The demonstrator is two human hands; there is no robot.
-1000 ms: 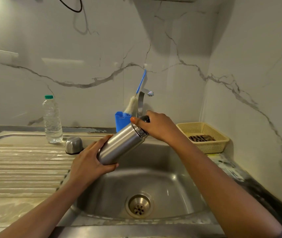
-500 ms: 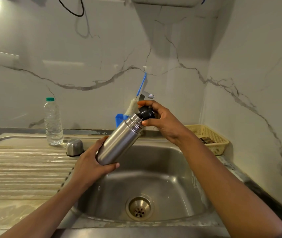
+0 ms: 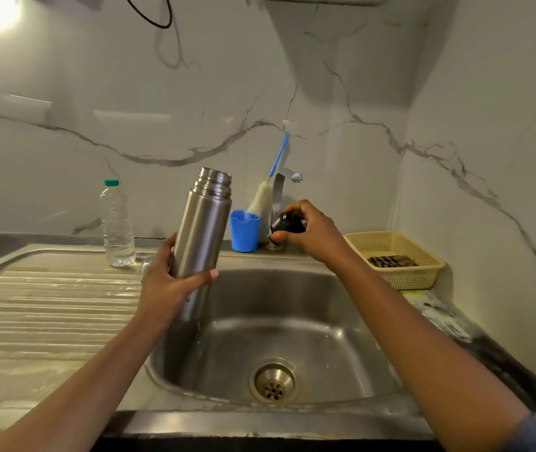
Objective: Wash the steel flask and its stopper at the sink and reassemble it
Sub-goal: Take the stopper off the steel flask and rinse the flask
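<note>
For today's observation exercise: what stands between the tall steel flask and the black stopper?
In the head view, a blue plastic cup holding a white bottle brush shows between the tall steel flask and the black stopper, set farther back.

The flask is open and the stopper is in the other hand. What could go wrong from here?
1. The left hand alone grips the steel flask above the sink; if wet, it may slip and fall.
2. The right hand pinches the black stopper near the tap; it could bump it and drop.
3. The blue cup with the bottle brush, just behind the flask, might be knocked over.
</note>
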